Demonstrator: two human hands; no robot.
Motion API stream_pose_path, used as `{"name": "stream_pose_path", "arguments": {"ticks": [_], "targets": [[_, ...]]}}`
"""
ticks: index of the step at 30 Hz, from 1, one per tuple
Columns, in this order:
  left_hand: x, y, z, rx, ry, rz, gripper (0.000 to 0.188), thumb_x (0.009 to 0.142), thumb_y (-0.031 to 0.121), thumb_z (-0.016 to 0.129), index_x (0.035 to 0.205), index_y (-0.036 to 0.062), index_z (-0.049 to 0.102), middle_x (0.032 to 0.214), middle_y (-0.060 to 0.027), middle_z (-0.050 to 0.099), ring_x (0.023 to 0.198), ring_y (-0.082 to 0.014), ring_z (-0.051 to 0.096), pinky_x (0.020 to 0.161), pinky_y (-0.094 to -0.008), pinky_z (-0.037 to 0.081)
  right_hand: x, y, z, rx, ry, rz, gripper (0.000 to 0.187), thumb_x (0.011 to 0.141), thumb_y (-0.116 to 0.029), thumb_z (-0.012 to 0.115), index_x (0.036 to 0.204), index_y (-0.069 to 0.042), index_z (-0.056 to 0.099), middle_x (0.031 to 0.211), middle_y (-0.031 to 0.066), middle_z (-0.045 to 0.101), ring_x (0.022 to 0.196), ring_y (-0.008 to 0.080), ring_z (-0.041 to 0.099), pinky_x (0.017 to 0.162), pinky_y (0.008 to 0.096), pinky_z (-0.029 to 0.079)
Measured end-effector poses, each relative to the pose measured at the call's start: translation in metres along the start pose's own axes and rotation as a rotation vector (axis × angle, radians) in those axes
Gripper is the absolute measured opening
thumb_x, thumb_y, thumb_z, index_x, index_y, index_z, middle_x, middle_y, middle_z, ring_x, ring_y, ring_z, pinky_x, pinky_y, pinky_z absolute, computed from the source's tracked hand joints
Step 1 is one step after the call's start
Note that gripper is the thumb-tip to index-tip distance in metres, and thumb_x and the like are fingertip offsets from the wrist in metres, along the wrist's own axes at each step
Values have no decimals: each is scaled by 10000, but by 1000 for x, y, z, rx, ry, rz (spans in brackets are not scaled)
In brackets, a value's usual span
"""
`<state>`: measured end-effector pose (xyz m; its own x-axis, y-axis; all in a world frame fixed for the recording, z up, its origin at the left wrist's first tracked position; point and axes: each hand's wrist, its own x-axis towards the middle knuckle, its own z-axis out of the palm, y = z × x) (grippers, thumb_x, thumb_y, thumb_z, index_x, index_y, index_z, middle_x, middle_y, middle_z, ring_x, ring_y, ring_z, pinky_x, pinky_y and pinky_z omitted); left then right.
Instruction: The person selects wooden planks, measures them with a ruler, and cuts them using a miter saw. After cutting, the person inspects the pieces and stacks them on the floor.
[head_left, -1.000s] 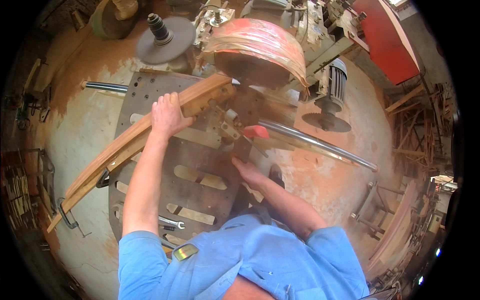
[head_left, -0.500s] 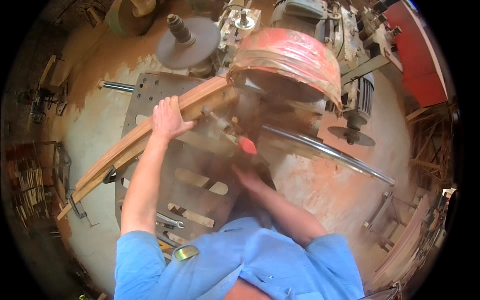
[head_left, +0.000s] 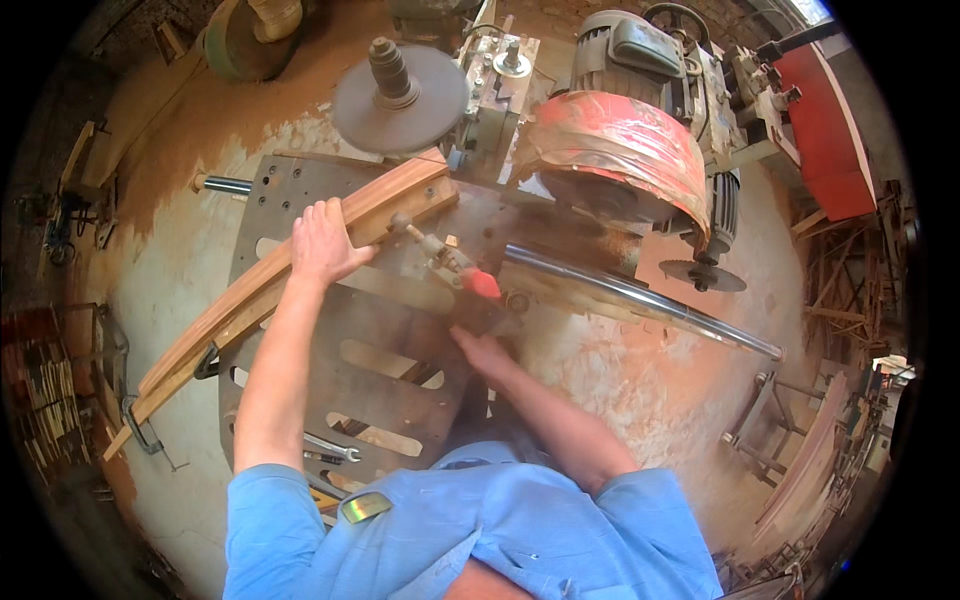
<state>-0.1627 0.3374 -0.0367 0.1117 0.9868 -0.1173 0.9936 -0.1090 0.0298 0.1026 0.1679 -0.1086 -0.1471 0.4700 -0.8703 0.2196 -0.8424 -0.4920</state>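
My left hand [head_left: 325, 242] lies over a curved reddish wooden piece [head_left: 245, 287], fingers across its top and thumb spread toward me. The piece rests along a paler wooden form [head_left: 405, 205] on a slotted metal table [head_left: 375, 310]. Beside the form's right end stands a toggle clamp with a red handle [head_left: 482, 284]. My right hand [head_left: 480, 355] is at the table's right edge, just below the clamp; dust and shadow blur its fingers. A black C-clamp [head_left: 138, 425] grips the far left end of the form.
A red hood [head_left: 620, 140] wrapped in clear film covers a machine head right of the wood, with a motor [head_left: 635, 60] behind. Nearby are a grey disc [head_left: 400, 98], a toothed saw blade [head_left: 703, 274] and a chrome rail [head_left: 640, 300]. A wrench [head_left: 332, 447] lies on the table.
The wood's right end, earlier against the red hood, now sits apart from it to the left. Table, clamp and both hands have shifted left relative to the machine. My left hand stays on the wood.
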Motion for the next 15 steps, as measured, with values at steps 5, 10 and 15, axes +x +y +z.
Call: {"name": "stream_pose_path", "arguments": {"ticks": [5, 10, 15], "targets": [[5, -30, -4, -3, -50, -10, 891, 632, 455, 874, 1283, -21, 494, 1173, -180, 578, 1143, -349, 547, 979, -458, 441, 19, 4, 40, 151, 24, -171, 517, 962, -490, 611, 1203, -37, 667, 1106, 103, 684, 1007, 206, 616, 850, 363, 499], [23, -46, 5, 24, 25, -13, 871, 628, 475, 879, 1262, 7, 508, 1154, -163, 583, 1125, -335, 548, 946, -459, 445, 3, -54, 27, 88, -47, -69, 460, 969, -420, 607, 1213, -33, 655, 1162, 108, 682, 1078, 215, 614, 921, 373, 482], [38, -46, 3, 37, 23, 3, 866, 626, 472, 879, 1256, 10, 505, 1150, -161, 582, 1130, -331, 549, 943, -455, 446, 37, -36, 38, 92, 10, -239, 446, 975, -411, 598, 1223, -44, 655, 1154, 103, 688, 1068, 223, 626, 917, 370, 488]]}}
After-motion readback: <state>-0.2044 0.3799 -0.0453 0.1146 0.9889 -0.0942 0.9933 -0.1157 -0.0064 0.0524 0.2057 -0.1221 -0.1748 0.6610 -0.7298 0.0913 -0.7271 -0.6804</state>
